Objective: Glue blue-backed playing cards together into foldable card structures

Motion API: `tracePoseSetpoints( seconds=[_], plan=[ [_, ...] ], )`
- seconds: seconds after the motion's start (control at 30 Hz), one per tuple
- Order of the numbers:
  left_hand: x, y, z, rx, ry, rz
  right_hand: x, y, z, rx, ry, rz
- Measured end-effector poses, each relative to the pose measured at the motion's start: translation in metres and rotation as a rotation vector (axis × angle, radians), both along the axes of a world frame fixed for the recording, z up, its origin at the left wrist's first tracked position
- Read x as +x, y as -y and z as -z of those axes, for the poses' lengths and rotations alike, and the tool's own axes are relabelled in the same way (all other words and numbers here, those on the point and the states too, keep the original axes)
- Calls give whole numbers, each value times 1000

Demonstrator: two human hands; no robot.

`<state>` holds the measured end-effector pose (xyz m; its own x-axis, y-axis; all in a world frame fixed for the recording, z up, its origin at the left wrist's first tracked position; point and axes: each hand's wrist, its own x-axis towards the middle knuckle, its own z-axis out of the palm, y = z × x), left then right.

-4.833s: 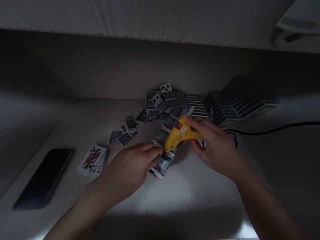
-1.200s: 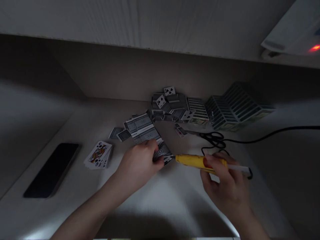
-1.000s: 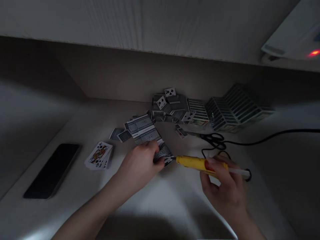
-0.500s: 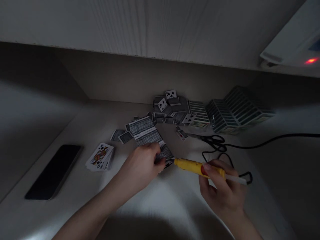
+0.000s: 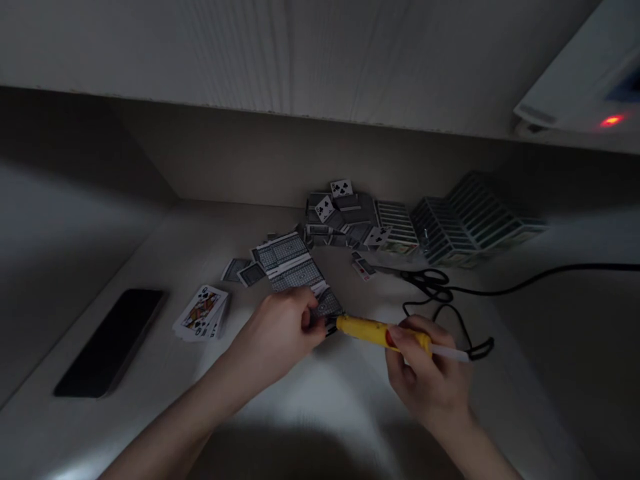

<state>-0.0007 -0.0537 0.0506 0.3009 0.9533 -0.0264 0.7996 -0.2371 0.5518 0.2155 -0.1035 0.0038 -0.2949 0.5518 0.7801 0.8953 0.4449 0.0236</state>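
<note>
My right hand (image 5: 429,377) is wrapped round a yellow glue gun (image 5: 367,330) with a white stick coming out of its back end. The tip of the gun points left and is at the near end of a patterned card structure (image 5: 295,267). Fingers pinched, my left hand (image 5: 286,327) is at that same near end; a small piece between its fingertips is too hidden to make out. Left of the structure lie loose cards (image 5: 251,273). A stack of playing cards (image 5: 203,312) with a queen on top rests further left.
A black phone (image 5: 110,343) lies at the left. Black scissors (image 5: 425,280) and a cable (image 5: 540,272) are at the right. Behind stand folded card racks (image 5: 480,223) and a card pile (image 5: 350,217). A shelf edge (image 5: 280,113) hangs above.
My right hand has moved left with the glue gun, bringing its tip closer to my left hand. My left hand has shifted slightly left.
</note>
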Motion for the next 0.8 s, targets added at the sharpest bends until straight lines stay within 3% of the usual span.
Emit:
tracePoseSetpoints(
  seconds=[0.17,0.33,0.53,0.8],
  plan=[
    [-5,0,-2,-35,40,25,-3,-2,-3,-6,-9,-23],
    [-17,0,-3,-128,87,131,-3,-4,-6,-31,1,6],
    [-18,12,8,-61,112,38,-4,-5,-6,-73,-37,35],
    [-14,15,11,-54,157,38,-5,-4,-9,-91,-51,-11]
  ],
)
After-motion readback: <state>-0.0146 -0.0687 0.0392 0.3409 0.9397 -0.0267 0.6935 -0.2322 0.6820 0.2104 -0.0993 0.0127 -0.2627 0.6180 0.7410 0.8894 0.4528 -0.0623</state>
